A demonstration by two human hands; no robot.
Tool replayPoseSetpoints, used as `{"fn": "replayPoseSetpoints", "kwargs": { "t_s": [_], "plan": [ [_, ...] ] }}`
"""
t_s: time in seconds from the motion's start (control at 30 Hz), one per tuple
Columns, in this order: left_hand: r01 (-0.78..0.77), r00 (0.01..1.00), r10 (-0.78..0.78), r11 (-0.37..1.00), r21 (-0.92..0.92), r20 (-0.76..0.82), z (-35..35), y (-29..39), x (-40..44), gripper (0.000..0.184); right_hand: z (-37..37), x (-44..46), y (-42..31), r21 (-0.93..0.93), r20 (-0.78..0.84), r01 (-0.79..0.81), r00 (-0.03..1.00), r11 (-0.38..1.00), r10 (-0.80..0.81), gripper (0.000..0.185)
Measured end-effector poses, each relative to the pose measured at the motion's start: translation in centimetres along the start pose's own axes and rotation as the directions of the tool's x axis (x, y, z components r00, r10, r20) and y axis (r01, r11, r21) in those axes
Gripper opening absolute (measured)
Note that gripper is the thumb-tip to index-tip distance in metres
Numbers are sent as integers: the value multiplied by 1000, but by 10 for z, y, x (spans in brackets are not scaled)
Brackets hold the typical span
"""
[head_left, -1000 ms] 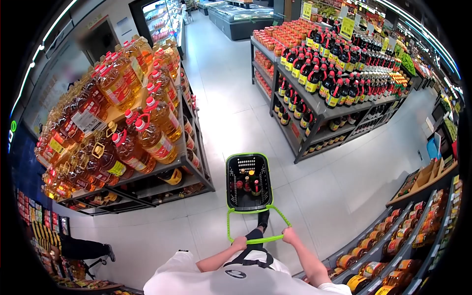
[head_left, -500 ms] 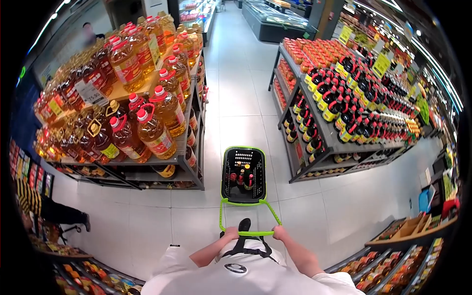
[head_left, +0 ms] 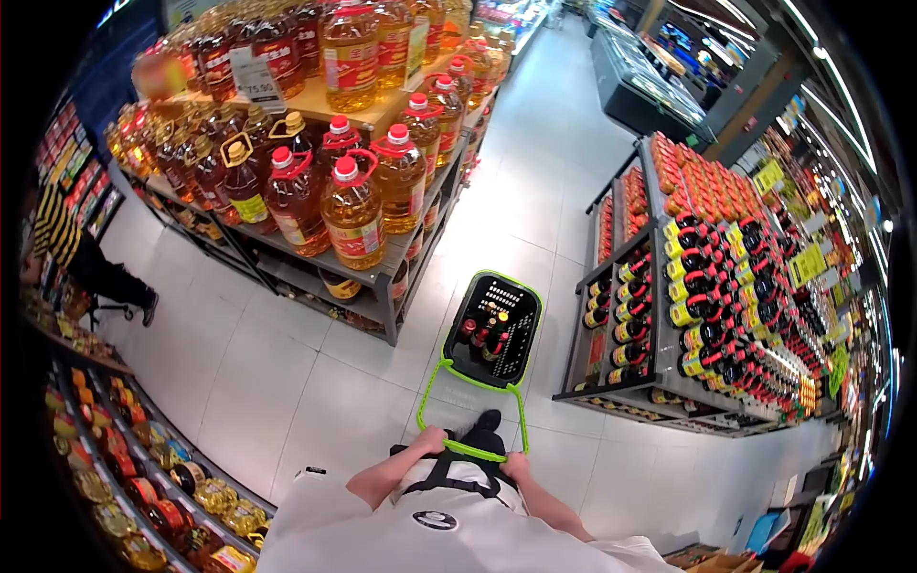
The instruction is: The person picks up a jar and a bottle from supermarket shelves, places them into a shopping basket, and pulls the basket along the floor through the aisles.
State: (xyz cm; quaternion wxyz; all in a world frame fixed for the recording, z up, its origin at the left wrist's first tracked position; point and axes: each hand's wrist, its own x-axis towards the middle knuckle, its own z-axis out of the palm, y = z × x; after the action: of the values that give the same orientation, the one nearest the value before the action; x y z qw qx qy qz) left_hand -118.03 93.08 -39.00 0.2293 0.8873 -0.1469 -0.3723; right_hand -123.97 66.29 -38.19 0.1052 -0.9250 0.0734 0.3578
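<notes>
My left hand [head_left: 431, 440] is closed round the left end of a green handle [head_left: 475, 452], and my right hand [head_left: 516, 466] grips its right end. The handle joins a black basket [head_left: 461, 362] with a green rim, which stands on the floor in front of my feet. Several dark bottles [head_left: 493, 344] with red or yellow caps are inside the basket, toward its near half. One dark shoe [head_left: 489, 420] shows between the handle and the basket.
At the left, a shelf [head_left: 382, 277] holds large oil bottles [head_left: 354, 215]. Another shelf [head_left: 653, 355] at the right carries dark bottles and red jars [head_left: 683, 177]. A person in a striped top [head_left: 57, 224] is at the far left. Freezers [head_left: 640, 81] stand farther back.
The view has turned, so the right shelf and aisle sit farther right and tilted. The left oil shelf looks nearer. Both hands have stayed on the handle, and the visible foot has changed position.
</notes>
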Motion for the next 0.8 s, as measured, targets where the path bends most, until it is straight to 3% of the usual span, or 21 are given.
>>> {"fn": "replayPoseSetpoints", "kwargs": {
  "t_s": [0.33,0.4,0.63,0.8],
  "plan": [
    [-25,999,27,994,-104,22,-25,1,65,30,-58,62,17,-63,-23,143,989,988,-145,31],
    [-140,989,131,977,-159,-68,-44,5,81,29,-77,82,24,-64,-23,170,985,983,-171,31],
    [-139,976,106,975,-176,-188,-86,34,153,27,-130,163,62,39,-104,219,971,975,-214,20],
    [-151,977,118,972,-182,-177,-121,55,195,29,-160,220,82,54,-1,191,982,980,-191,27]
  ]
}}
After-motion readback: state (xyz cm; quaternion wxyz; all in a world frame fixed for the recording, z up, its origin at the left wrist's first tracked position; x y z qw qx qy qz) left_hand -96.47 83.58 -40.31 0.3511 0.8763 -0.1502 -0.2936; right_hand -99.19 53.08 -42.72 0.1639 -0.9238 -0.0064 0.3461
